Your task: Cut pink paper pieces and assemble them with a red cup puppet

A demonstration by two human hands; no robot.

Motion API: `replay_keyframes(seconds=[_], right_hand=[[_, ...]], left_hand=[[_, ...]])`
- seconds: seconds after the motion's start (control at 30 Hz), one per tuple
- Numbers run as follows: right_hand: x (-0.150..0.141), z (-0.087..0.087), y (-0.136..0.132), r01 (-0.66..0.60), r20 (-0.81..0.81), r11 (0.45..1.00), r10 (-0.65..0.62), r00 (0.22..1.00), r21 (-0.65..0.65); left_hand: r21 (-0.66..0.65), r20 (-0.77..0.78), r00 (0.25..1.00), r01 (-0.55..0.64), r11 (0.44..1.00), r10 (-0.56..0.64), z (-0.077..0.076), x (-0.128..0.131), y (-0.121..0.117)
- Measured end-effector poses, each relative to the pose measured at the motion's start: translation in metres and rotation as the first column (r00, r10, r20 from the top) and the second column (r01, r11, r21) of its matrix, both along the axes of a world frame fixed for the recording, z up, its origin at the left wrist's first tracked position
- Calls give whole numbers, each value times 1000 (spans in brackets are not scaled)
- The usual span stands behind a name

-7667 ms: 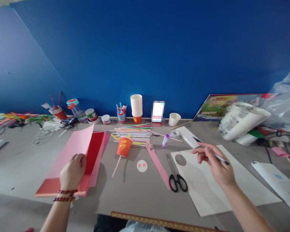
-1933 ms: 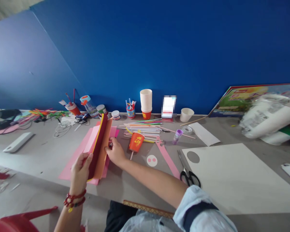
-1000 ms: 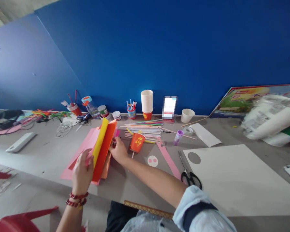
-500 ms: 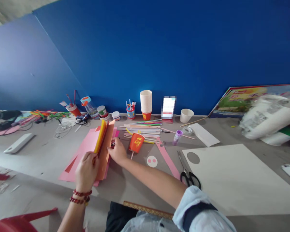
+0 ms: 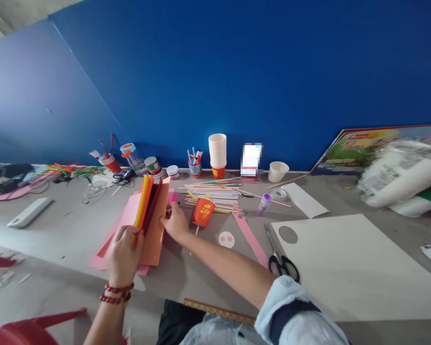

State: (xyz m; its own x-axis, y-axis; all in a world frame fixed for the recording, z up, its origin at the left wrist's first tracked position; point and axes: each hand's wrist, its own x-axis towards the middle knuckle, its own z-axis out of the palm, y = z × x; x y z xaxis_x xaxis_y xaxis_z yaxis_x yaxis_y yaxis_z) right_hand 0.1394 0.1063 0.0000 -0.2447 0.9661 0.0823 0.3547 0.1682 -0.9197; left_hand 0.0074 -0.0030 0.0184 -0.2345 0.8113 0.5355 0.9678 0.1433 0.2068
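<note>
My left hand (image 5: 125,256) is closed on yellow and orange sheets of coloured paper (image 5: 142,203), tilted up on edge over the stack. A dark red sheet stands beside them, then a light orange sheet (image 5: 154,235). Closed at the right edge of that light orange sheet is my right hand (image 5: 175,221); its fingertips are partly hidden. Pink sheets (image 5: 124,223) lie beneath on the table. Just right of my right hand, a red paper cup (image 5: 203,212) rests tilted, with yellow pieces at its top and a pale stick below.
Straws (image 5: 215,195) lie behind the cup. Black-handled scissors (image 5: 282,261) rest by a large white sheet (image 5: 348,268) with a round hole. Nearby are a pink strip (image 5: 251,237), a white disc (image 5: 226,239) with pink spots, a glue stick (image 5: 265,203) and stacked paper cups (image 5: 217,151).
My left hand has moved a little left, tilting the yellow and orange sheets away and widening the gap to the light orange sheet. My right hand stays almost in place.
</note>
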Motion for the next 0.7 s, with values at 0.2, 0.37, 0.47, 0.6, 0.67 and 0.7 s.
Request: replay_keyframes(seconds=[0.2,0.37,0.47,0.6,0.67,0.7], right_hand=[[7,6,7,-44,76,994,36,996,99],[7,12,7,-102,129,978,79,988,183],[4,16,8,-95,169,977,63,984,190],[3,18,9,-100,218,976,56,974,195],[4,18,9,-111,238,973,61,969,204],[4,17,9,-116,247,971,62,967,208]], left_hand=[[25,-20,997,-77,997,77,10,2,-3],[107,-37,987,-153,982,158,20,-4,-5],[135,-43,981,-182,974,189,25,-9,-6],[160,-53,976,-198,967,209,29,-12,-8],[148,-56,979,-186,971,196,30,-11,-8],[142,-56,981,-176,974,185,31,-11,-8]])
